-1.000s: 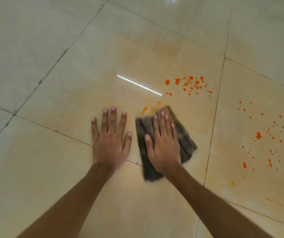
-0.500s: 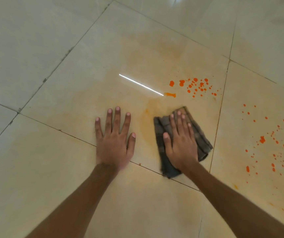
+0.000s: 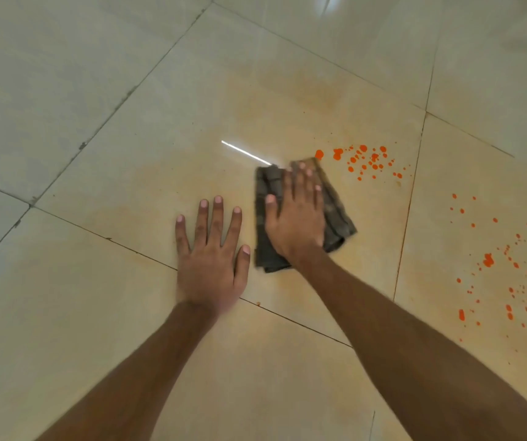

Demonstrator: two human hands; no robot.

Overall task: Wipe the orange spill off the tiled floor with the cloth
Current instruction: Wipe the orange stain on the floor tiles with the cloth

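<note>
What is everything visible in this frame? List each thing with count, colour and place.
cloth: one, dark grey, folded, flat on the floor under the right hand, near the centre.
near droplets: one cluster, bright orange, just beyond and right of the cloth on the same tile.
far droplets: one scattered cluster, bright orange, on the next tile to the right.
smear: faint orange film, across the central tile.
floor tiles: several, pale beige, glossy, with dark grout lines.
light reflection: one, white streak, left of the cloth's far edge.
left hand: flat on the floor, fingers spread, left of the cloth.
right hand: flat on the cloth.
</note>
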